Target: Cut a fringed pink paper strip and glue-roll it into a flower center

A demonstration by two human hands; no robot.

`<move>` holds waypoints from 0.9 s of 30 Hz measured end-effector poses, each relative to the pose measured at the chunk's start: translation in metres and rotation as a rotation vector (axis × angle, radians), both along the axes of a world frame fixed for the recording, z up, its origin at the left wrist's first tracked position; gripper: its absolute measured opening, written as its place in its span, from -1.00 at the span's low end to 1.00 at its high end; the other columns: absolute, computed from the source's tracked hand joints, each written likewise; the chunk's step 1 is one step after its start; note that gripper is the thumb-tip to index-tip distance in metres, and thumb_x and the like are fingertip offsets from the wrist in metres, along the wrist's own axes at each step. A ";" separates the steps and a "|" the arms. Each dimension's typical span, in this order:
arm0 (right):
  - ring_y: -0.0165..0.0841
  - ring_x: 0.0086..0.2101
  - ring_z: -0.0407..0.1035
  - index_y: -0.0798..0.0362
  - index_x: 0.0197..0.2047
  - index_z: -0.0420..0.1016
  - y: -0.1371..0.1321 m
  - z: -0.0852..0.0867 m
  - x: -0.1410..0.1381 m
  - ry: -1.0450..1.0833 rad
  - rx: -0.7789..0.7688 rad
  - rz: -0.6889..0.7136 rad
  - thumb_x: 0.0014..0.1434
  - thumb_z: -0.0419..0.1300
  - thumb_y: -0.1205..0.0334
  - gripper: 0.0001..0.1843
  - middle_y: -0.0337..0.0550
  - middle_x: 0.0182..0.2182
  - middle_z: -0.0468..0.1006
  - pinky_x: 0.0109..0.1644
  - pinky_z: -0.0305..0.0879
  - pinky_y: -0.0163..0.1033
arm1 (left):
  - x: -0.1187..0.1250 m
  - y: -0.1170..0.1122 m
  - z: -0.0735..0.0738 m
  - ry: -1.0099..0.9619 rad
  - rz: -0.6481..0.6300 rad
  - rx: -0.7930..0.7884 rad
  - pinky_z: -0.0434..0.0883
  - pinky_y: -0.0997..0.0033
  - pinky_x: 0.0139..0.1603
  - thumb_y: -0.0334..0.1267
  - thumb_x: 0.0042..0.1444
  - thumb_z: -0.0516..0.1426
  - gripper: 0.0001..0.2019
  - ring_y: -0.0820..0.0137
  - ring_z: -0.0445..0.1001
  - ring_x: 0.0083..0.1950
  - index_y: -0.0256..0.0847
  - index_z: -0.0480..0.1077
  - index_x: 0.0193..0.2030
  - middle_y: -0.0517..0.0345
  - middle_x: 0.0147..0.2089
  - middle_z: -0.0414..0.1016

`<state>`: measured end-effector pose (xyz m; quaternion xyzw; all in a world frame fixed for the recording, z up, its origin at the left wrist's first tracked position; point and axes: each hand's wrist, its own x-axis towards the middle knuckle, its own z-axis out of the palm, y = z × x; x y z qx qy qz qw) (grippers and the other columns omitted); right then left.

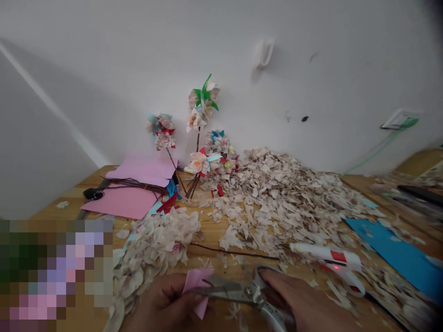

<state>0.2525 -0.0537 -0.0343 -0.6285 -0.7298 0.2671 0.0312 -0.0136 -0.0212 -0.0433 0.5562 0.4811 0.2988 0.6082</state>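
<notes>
Low in the middle of the head view, my left hand [166,299] pinches a small piece of pink paper [196,281] whose upper end is cut into a fringe. My right hand [304,295] grips the handles of metal scissors [238,291]. The scissor blades point left and lie across the pink paper, close to my left fingers. Just beyond my left hand spreads a heap of pale petals [155,240], with a pink-centred flower at its right side. A thin dark twig [235,252] lies past the scissors.
A white glue gun [327,258] with a red light lies at right, near blue paper [398,249]. A large pile of pale shavings [277,193] covers the back. Handmade flowers on twigs [199,138] stand against the wall. Pink sheets [124,200] and bundled twigs lie back left.
</notes>
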 end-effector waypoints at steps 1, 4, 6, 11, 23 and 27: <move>-0.07 -0.08 0.38 -0.19 0.07 0.34 0.000 0.000 0.000 0.003 0.003 0.005 0.00 0.21 -0.04 -0.47 -0.10 0.02 0.47 -0.09 0.31 -0.09 | -0.001 0.000 0.001 0.029 -0.002 0.021 0.24 0.50 -0.36 0.02 -0.03 0.16 -0.67 0.42 0.27 -0.48 -0.21 0.48 -0.56 0.25 -0.57 0.38; -0.10 -0.10 0.38 -0.17 0.04 0.35 0.000 0.001 -0.002 0.039 0.002 0.007 -0.06 0.25 -0.02 -0.45 -0.12 -0.03 0.50 -0.12 0.30 -0.15 | -0.003 -0.001 0.002 0.091 -0.039 0.088 0.27 0.46 -0.19 -0.08 0.06 0.12 -0.68 0.42 0.31 -0.45 -0.18 0.47 -0.60 0.26 -0.57 0.41; -0.14 -0.16 0.40 -0.16 -0.02 0.38 0.001 0.002 -0.003 0.052 -0.002 0.004 -0.05 0.24 0.02 -0.53 -0.14 -0.09 0.52 -0.17 0.30 -0.19 | -0.003 -0.001 0.002 0.102 -0.040 0.100 0.28 0.44 -0.14 -0.08 0.08 0.10 -0.68 0.42 0.32 -0.44 -0.17 0.47 -0.59 0.26 -0.56 0.41; -0.13 -0.15 0.40 -0.12 -0.01 0.38 0.002 0.005 -0.007 0.027 -0.009 0.019 -0.08 0.20 0.21 -0.51 -0.12 -0.08 0.52 -0.16 0.28 -0.18 | -0.002 -0.004 -0.004 0.127 -0.049 0.102 0.29 0.50 -0.27 -0.12 0.07 0.10 -0.72 0.42 0.29 -0.43 -0.17 0.48 -0.55 0.25 -0.53 0.40; -0.11 -0.18 0.42 -0.16 -0.07 0.39 0.000 0.003 -0.008 0.022 0.004 0.014 -0.07 0.20 0.14 -0.58 -0.14 -0.13 0.54 -0.21 0.29 -0.16 | -0.002 -0.006 -0.011 0.142 -0.026 0.116 0.30 0.48 -0.26 -0.15 0.08 0.08 -0.72 0.39 0.30 -0.41 -0.17 0.48 -0.55 0.22 -0.53 0.39; -0.11 -0.18 0.42 -0.12 -0.07 0.41 0.001 0.003 -0.009 0.004 0.008 0.031 -0.09 0.19 0.19 -0.57 -0.11 -0.10 0.54 -0.23 0.29 -0.19 | -0.002 -0.008 -0.016 0.145 -0.014 0.101 0.28 0.52 -0.31 -0.18 0.08 0.09 -0.73 0.43 0.28 -0.43 -0.17 0.45 -0.57 0.25 -0.54 0.36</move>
